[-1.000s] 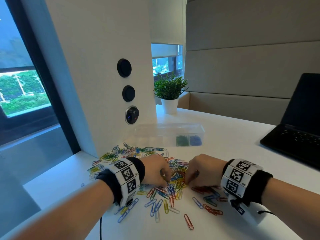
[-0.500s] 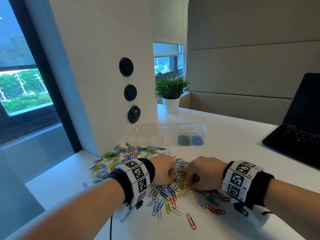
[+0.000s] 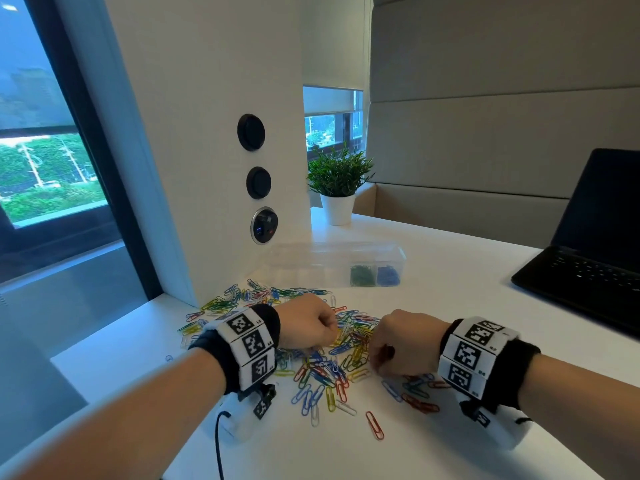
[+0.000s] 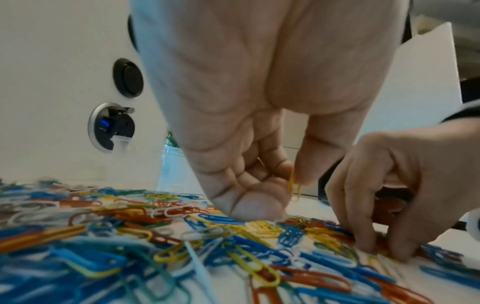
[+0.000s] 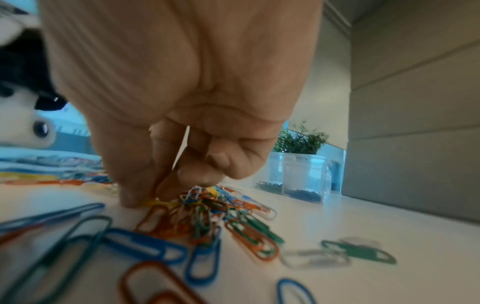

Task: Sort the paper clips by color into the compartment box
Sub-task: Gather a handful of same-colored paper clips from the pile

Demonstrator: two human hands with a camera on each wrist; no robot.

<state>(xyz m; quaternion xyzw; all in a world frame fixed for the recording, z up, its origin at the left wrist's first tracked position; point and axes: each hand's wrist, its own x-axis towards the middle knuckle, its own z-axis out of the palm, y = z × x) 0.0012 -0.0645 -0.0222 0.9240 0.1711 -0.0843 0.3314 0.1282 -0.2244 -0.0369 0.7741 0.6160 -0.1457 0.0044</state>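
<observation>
A heap of paper clips [image 3: 325, 370] in several colours lies on the white table [image 3: 450, 427]. My left hand [image 3: 308, 327] hovers low over the heap, thumb and fingers pinching yellow paper clips [image 4: 294, 186]. My right hand [image 3: 398, 344] is curled beside it, its fingertips [image 5: 130, 197] pinching down on a yellow clip [image 5: 155, 202] at the heap's right side. Something reddish shows inside its palm; I cannot tell what. The clear compartment box [image 3: 311, 263] stands beyond the heap, with green clips [image 3: 362, 275] and blue clips [image 3: 388, 274] in its two right compartments.
A white pillar [image 3: 207, 168] with round sockets rises just left of the box. A potted plant [image 3: 337, 188] stands behind the box. An open black laptop [image 3: 588, 261] sits at the far right. Stray clips [image 3: 374, 424] lie near the front.
Both hands stay close together over the heap, with only small shifts of the fingers. The head view has drifted slightly.
</observation>
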